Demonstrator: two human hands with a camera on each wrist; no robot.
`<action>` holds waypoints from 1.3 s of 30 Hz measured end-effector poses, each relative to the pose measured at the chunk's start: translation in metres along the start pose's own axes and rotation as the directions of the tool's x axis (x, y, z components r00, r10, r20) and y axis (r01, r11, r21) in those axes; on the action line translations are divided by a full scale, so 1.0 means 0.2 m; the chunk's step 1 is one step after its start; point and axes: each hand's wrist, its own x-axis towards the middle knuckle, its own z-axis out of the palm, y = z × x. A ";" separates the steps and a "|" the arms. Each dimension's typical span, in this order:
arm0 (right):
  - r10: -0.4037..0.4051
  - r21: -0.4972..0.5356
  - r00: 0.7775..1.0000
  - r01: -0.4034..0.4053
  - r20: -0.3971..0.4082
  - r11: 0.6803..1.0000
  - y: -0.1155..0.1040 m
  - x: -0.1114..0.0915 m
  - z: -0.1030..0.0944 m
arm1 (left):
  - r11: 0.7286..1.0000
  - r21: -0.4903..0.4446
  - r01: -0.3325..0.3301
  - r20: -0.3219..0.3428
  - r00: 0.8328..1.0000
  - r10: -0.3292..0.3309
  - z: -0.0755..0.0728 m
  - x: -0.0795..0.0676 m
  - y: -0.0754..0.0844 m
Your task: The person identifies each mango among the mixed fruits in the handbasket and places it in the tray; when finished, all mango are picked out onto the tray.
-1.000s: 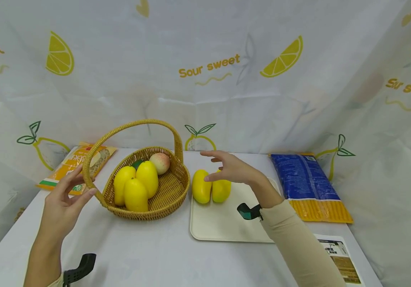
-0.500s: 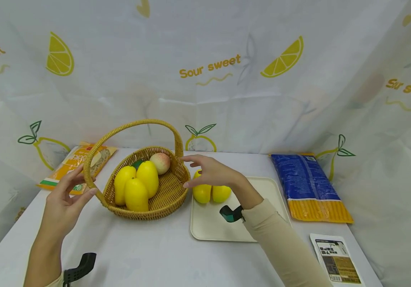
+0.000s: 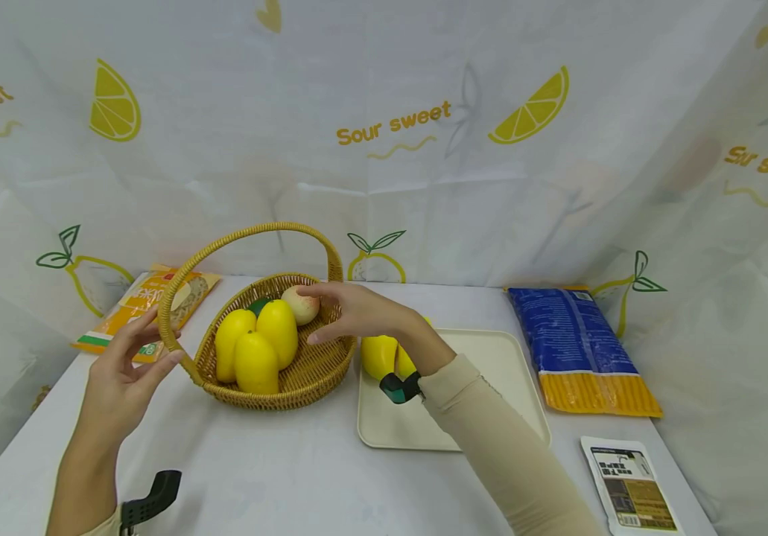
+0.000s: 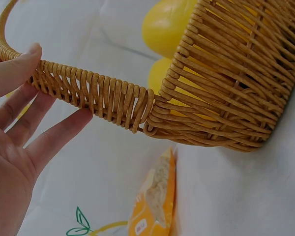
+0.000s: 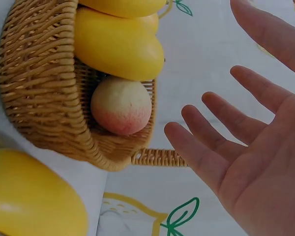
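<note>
Fruit count from my end: three smooth yellow mango-shaped fruits (image 3: pixel 256 365) in the tan woven wicker basket (image 3: pixel 276 401), plus one round cream-and-pink peach (image 3: pixel 301 308) and one dark green item (image 3: pixel 258 304) mostly hidden behind the yellow ones. Two more yellow fruits (image 3: pixel 378 357) sit on the cream rectangular tray (image 3: pixel 491 372) just beside the basket, partly covered by the right arm. So five yellow ones, one basket, one tray, all on the white-covered table (image 3: pixel 316 484).

The left hand (image 3: pixel 115 387) pinches one side of the basket's arched wicker handle (image 3: pixel 243 237). The right hand (image 3: pixel 357 309) has its fingers spread wide, holds nothing, and is over the basket's right side.

Head view makes those right fingers look like they overlap the peach, but the right wrist cam shows a clear gap, and the peach's pink blush too. Left wrist cam gives me the thumb on one side of the handle, fingertips on the other. I only make out the green item in the head view, same for the blue-and-yellow plastic bag (image 3: pixel 578 342) and the small white-and-brown flat packet (image 3: pixel 633 487). One orange plastic bag (image 3: pixel 135 298) shows in both head and left wrist views.
</note>
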 end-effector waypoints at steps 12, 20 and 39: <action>0.004 0.073 0.999 -0.007 0.053 0.997 -0.08 0.14 0.06 | 1.000 -0.016 0.006 0.007 1.000 -0.006 0.00 0.00 0.01; -0.019 0.053 0.997 0.015 0.080 0.999 -0.11 0.18 0.14 | 1.000 -0.024 0.008 0.012 1.000 -0.008 0.00 0.00 0.01; 0.016 0.037 0.979 -0.024 0.206 0.999 -0.19 0.34 0.25 | 0.999 -0.003 0.036 0.014 0.999 -0.036 0.00 0.00 0.00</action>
